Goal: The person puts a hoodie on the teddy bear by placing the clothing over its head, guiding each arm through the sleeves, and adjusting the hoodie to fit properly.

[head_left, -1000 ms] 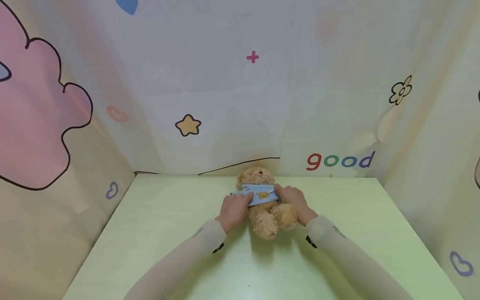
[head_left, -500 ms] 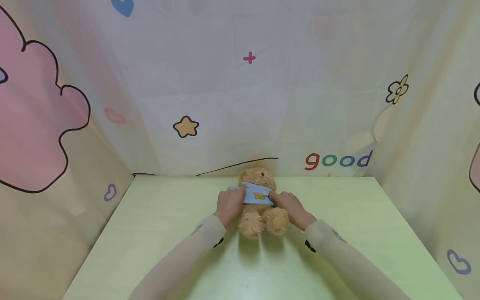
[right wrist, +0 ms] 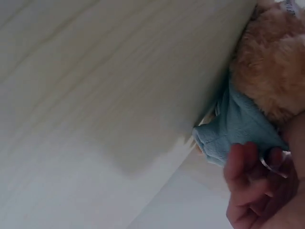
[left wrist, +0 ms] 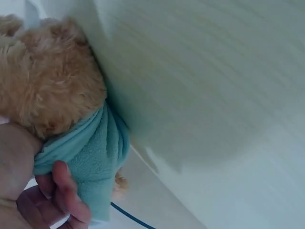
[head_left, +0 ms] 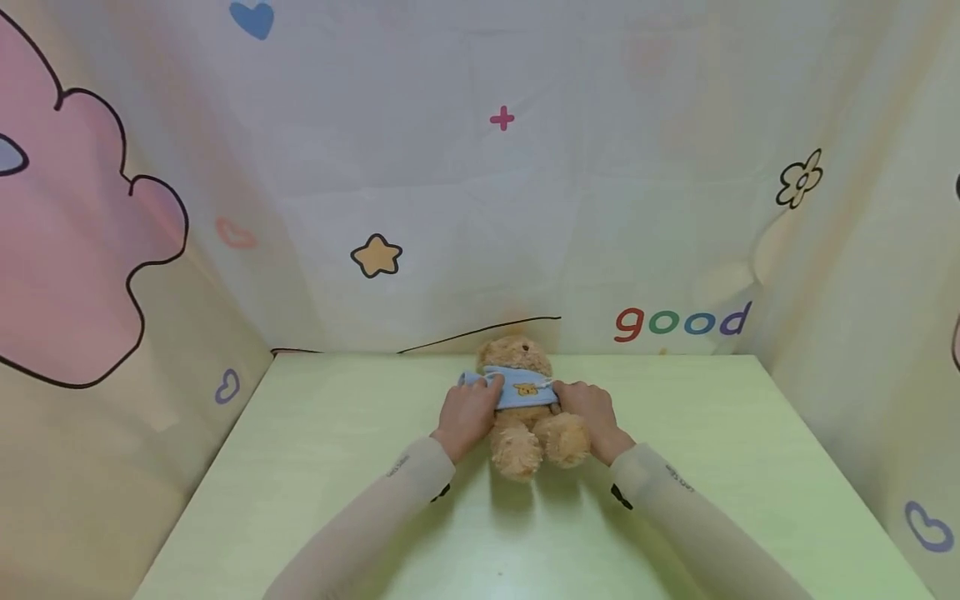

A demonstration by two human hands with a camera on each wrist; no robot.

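A light brown teddy bear (head_left: 517,450) in a blue shirt (head_left: 517,375) lies face up at the far middle of the table, its feet toward me. My left hand (head_left: 468,408) grips the shirt at the bear's left-hand side in the head view, thumb on the front. On the opposite side, my right hand (head_left: 590,407) pinches the shirt's edge. In the left wrist view, curled fingers (left wrist: 66,191) lie against the cloth below the bear's fur (left wrist: 57,81). The right wrist view has bent fingers (right wrist: 248,176) at the shirt (right wrist: 238,121). Both thumb tips are hidden in the wrist views.
The pale green table (head_left: 315,483) ends just behind the bear's head. A printed curtain (head_left: 450,183) hangs behind it and along both sides, with the word "good" (head_left: 682,322) at the lower right.
The bear's legs have swung left, then partly back right. My right hand went left and returned, while the left hand shifted slightly. Both hands keep hold of the shirt.
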